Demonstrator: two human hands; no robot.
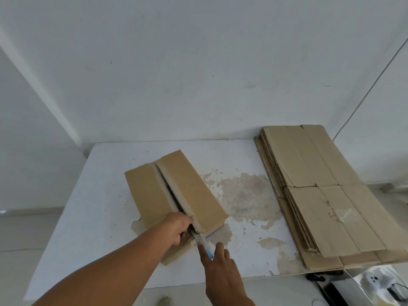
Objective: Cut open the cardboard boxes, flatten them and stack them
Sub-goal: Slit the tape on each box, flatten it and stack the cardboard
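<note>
Both bare forearms are extended forward from the lower edge of the view. The left forearm (pixel 110 272) is stretched diagonally up and to the right, and the left hand (pixel 177 227) is set knuckles uppermost, its fingers curled down over the near end of the brown cardboard box (pixel 198 195). The right hand (pixel 220 270) is held just beside it, lower and to the right, and a slim blue-and-white utility knife (pixel 206 247) is pinched between its straightened index finger (pixel 204 252) and thumb (pixel 219 248).
</note>
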